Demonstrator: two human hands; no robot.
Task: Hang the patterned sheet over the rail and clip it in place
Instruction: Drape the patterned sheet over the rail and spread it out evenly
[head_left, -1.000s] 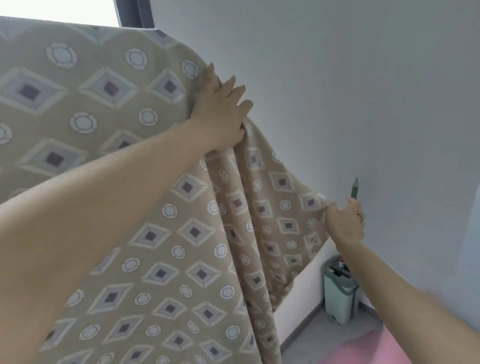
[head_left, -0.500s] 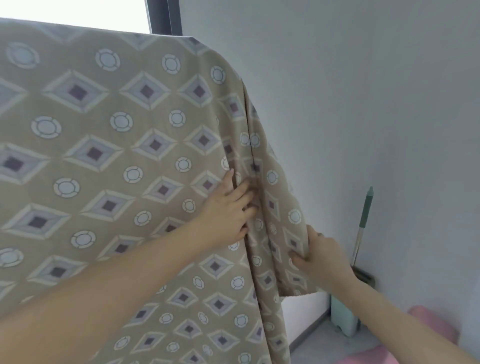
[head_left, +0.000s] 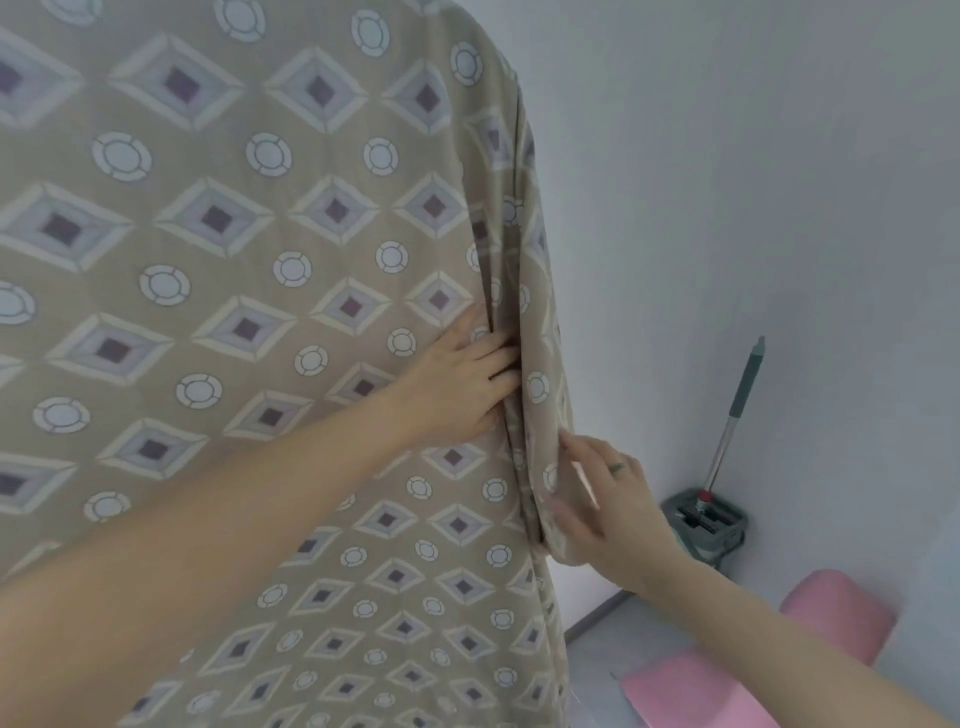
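A beige patterned sheet (head_left: 249, 270) with diamonds and circles hangs in front of me and fills the left and middle of the head view. The rail under its top edge is hidden. No clip is visible. My left hand (head_left: 462, 379) lies flat on the sheet, fingertips tucked into a vertical fold near its right edge. Lower down, my right hand (head_left: 608, 499) pinches that folded right edge between thumb and fingers; a ring shows on one finger.
A white wall (head_left: 727, 182) stands close behind the sheet on the right. A mop handle (head_left: 737, 415) leans in a grey-green mop bucket (head_left: 722, 540) in the corner. Pink objects (head_left: 727, 680) lie on the grey floor at the lower right.
My left hand dropped from the sheet's top corner to mid-height and now presses the fold. My right hand moved in from holding the edge out sideways, and the sheet's edge now hangs straight.
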